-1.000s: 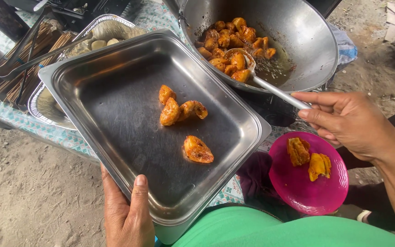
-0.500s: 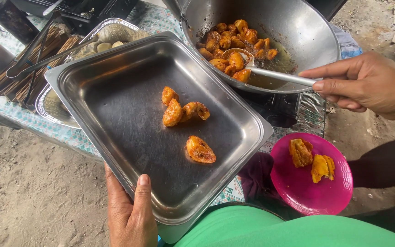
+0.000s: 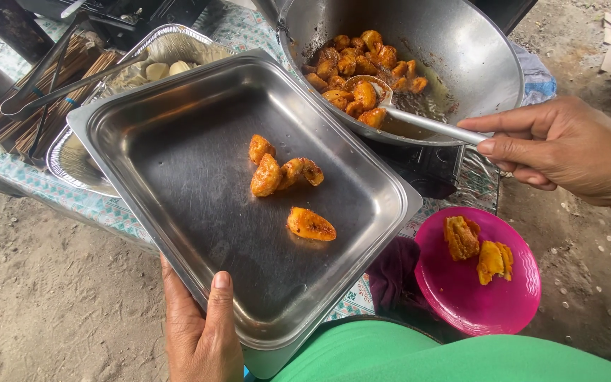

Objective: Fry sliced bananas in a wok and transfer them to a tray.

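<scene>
Your left hand (image 3: 199,332) clamps the tray (image 3: 178,141) tilted beside the wok (image 3: 475,64); your right hand (image 3: 567,148) pinches the ladle (image 3: 419,120) to scoop pieces.

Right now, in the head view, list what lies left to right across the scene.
Bundle of wooden sticks → foil tray → steel pan held by the left hand → fried pieces → pink plate → right hand holding the ladle.
</scene>
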